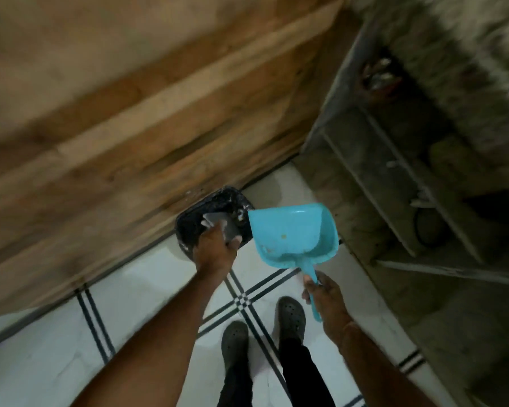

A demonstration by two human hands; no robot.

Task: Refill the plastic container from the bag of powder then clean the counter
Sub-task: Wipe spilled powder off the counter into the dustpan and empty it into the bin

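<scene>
Looking down through the head camera, I see a broad wooden panel (130, 113) filling the upper left of the frame, blurred. Below it, a white tiled floor (147, 289) with thin dark double lines runs across the lower half. Down the right side stands a grey, dusty shelf unit (394, 201); what is on its shelves is too dim and smeared to make out. At the bottom centre, two dark perforated clogs (234, 342) stand on the tiles under dark trouser legs. At the centre of the frame, against the foot of the wooden panel, sits a small black bin (188, 227) lined in shiny black plastic. Inside it I can see pale, whitish scraps near the far right rim. Just right of the bin, a turquoise plastic dustpan (291, 233) is held up with its open lip at the bin's right rim. I cannot tell whether the two touch. The pan is nearly bare, showing one small tan speck and a few pale smudges. The right hand (326, 298), at lower right of centre, is wrapped around the dustpan's handle. The left hand (215, 251) is over the bin's mouth, its fingers curled around a crumpled grey-white piece (218, 224), paper or cloth, I cannot tell which.
</scene>
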